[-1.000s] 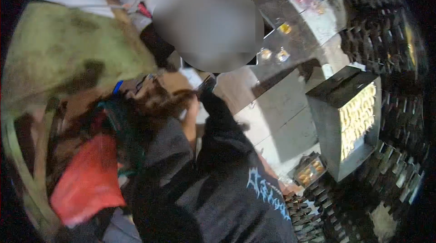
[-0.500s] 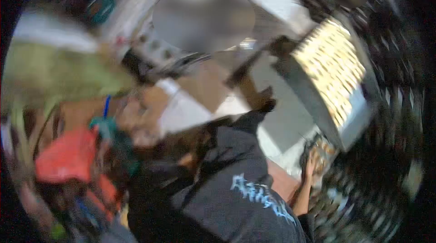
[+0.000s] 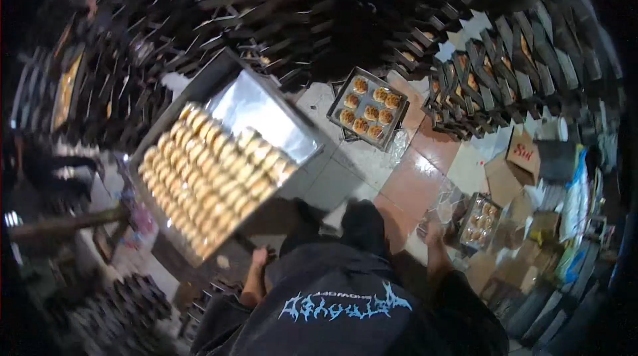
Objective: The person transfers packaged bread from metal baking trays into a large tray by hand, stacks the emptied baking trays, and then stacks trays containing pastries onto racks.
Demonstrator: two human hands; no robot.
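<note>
My left hand (image 3: 258, 257) hangs low beside my left leg, its fingers curled in with nothing visible in them. Above it and to the left lies a large metal tray (image 3: 307, 146) holding rows of pale golden pastries (image 3: 206, 176); the hand is apart from it. Shiny bare metal shows at the tray's far end. My right hand (image 3: 434, 235) is lowered by my right side, fingers loosely apart and somewhat blurred, holding nothing that I can see. Nearest to it is a small tray of topped round pastries (image 3: 480, 222), with a gap between.
On the tiled floor (image 3: 332, 180) ahead stands another tray of crumb-topped buns (image 3: 367, 111). Tall stacks of dark trays (image 3: 505, 67) rise ahead and on both sides. Cardboard boxes (image 3: 524, 156) and flattened pieces crowd the right.
My view has swung round and steadied. The large pastry tray has shifted from the right of the view to the left. Both my hands now show, along with stacked trays and floor.
</note>
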